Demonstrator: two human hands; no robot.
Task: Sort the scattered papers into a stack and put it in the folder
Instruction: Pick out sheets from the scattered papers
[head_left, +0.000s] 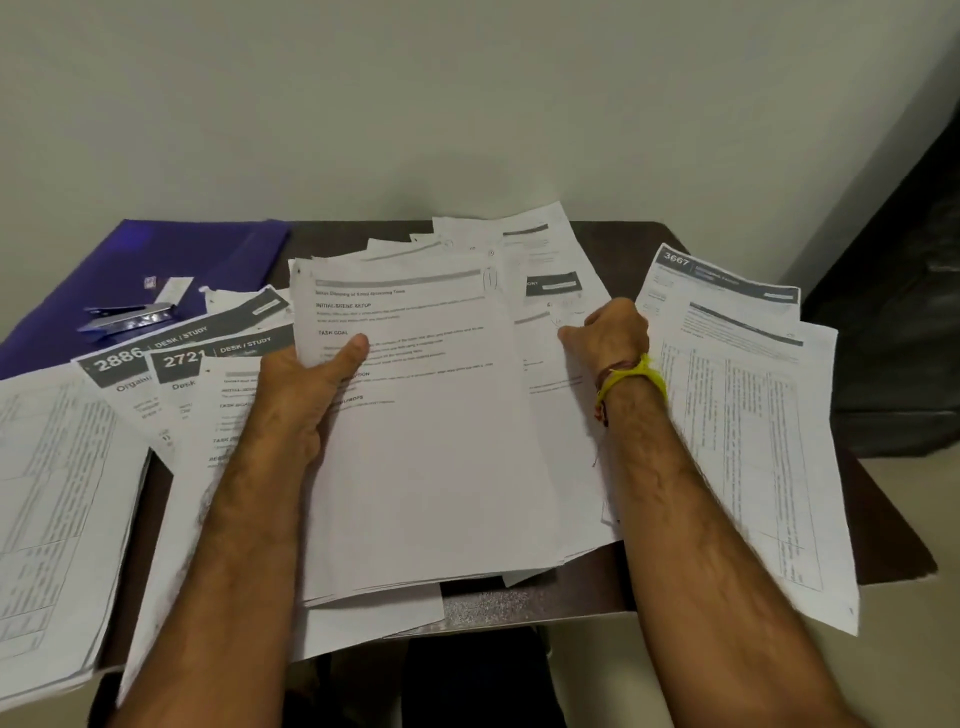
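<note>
Gripping stack (426, 426) left edge, left hand (306, 384), right hand (613, 327) pinching sheet

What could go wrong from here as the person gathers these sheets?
1. The stack under the left hand is fanned and juts past the table's near edge; lifting it one-handed could spill sheets.
2. The table sheets at far right and far left overhang the table and could slide off if brushed.
3. The purple folder has a metal clip and papers on it, so it must be cleared first.
</note>
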